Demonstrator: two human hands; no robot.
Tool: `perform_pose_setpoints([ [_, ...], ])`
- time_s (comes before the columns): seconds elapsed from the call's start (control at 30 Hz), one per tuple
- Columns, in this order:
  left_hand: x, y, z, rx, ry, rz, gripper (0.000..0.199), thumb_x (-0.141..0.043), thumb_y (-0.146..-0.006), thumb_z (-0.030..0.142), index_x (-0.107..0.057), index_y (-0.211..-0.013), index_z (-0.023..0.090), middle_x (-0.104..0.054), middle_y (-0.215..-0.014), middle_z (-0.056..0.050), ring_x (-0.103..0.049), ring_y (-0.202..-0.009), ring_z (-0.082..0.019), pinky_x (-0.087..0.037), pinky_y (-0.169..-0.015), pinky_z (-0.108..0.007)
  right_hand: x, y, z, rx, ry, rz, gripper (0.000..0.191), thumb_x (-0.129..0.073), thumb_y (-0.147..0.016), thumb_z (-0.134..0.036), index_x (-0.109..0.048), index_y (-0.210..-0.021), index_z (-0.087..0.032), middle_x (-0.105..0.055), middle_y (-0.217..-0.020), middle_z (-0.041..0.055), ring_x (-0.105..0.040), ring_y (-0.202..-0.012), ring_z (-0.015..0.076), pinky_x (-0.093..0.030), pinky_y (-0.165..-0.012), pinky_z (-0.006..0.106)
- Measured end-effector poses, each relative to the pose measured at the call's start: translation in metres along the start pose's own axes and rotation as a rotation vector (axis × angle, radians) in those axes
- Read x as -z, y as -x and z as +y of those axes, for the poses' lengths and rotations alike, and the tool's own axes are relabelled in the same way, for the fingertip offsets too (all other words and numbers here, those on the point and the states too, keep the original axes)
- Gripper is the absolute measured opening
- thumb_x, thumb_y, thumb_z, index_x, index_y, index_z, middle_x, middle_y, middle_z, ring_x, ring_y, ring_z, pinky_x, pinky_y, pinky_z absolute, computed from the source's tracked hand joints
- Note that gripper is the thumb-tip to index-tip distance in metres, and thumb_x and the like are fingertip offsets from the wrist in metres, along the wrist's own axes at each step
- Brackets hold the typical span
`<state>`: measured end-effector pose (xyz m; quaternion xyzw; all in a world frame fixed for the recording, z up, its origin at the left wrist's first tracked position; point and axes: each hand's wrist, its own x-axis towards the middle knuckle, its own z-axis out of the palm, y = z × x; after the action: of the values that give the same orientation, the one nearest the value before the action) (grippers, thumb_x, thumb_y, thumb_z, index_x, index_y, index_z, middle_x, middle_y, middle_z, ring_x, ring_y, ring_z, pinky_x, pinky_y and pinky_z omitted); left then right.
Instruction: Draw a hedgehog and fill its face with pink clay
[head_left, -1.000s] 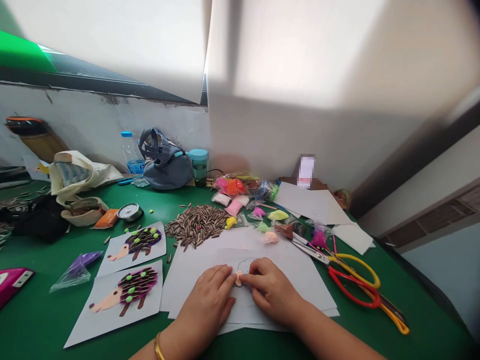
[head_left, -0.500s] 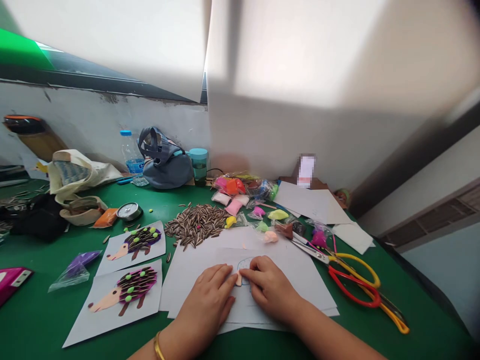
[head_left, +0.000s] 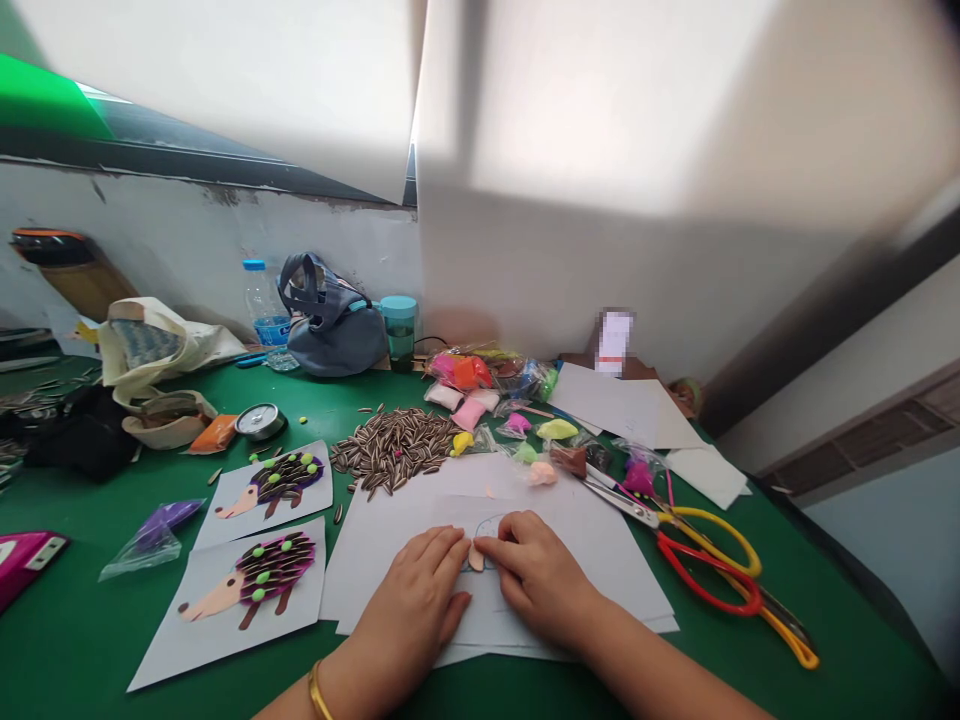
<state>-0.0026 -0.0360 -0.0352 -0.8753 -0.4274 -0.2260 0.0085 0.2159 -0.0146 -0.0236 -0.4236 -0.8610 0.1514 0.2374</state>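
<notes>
Beneath my hands lies a white sheet of paper [head_left: 480, 625] with a blue pencil outline, partly covered by my fingers. A small flat piece of peach modelling clay [head_left: 475, 560] sits on the outline. My left hand [head_left: 416, 585] rests flat on the paper, its fingers stretched out and the tips beside the clay. From the other side, my right hand [head_left: 540, 575] is curled, with its index fingertip against the clay's upper edge. To the left are two pictures of hedgehogs, one hedgehog picture [head_left: 255, 580] nearer me and another hedgehog picture [head_left: 277, 485] behind it, with seed spines and green dots.
A heap of sunflower seeds [head_left: 401, 445] lies behind the paper. Bagged coloured clay [head_left: 469, 375] and a peach lump [head_left: 541, 473] are near it. Scissors with red and yellow handles [head_left: 709, 570] lie right. A bottle [head_left: 266, 315], a blue bag [head_left: 334, 330] and a cup [head_left: 399, 330] stand behind.
The peach clay looks flatter and has turned slightly under my fingertips. My right index finger has shifted a little to the left; my left hand stays nearly still.
</notes>
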Motion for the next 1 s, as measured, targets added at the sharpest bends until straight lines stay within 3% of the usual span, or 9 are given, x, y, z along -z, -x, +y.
perform_pose_setpoints([
  [0.2,-0.0021,0.0005,-0.0022,0.012,-0.017,-0.022,0.04,-0.06,-0.084,0.023,-0.058,-0.124,0.016,-0.063,-0.13,-0.013,-0.059,-0.119,-0.03,-0.051,-0.1,-0.047,-0.001,0.0027,0.0003,0.038,0.008,0.007,0.05,-0.055,-0.079,-0.005,-0.063,-0.124,-0.026,-0.055,-0.102,0.0071,-0.05,-0.093,0.0221,-0.045,-0.083,0.037],
  [0.5,-0.0019,0.0,-0.0014,0.012,-0.006,-0.006,0.038,-0.057,-0.087,0.025,-0.059,-0.124,0.017,-0.063,-0.13,-0.012,-0.06,-0.118,-0.029,-0.052,-0.099,-0.047,0.0014,0.001,-0.0045,0.055,0.043,-0.01,0.045,-0.055,-0.078,-0.005,-0.065,-0.116,-0.027,-0.055,-0.098,0.0057,-0.05,-0.091,0.0214,-0.043,-0.082,0.036],
  [1.0,-0.0013,-0.0005,-0.0006,0.018,-0.013,-0.027,0.038,-0.06,-0.085,0.023,-0.06,-0.122,0.015,-0.063,-0.129,-0.014,-0.059,-0.119,-0.03,-0.051,-0.1,-0.047,0.004,0.0035,-0.0058,0.107,0.076,-0.045,0.045,-0.056,-0.079,-0.009,-0.064,-0.118,-0.028,-0.055,-0.097,0.0057,-0.049,-0.09,0.0221,-0.039,-0.079,0.037],
])
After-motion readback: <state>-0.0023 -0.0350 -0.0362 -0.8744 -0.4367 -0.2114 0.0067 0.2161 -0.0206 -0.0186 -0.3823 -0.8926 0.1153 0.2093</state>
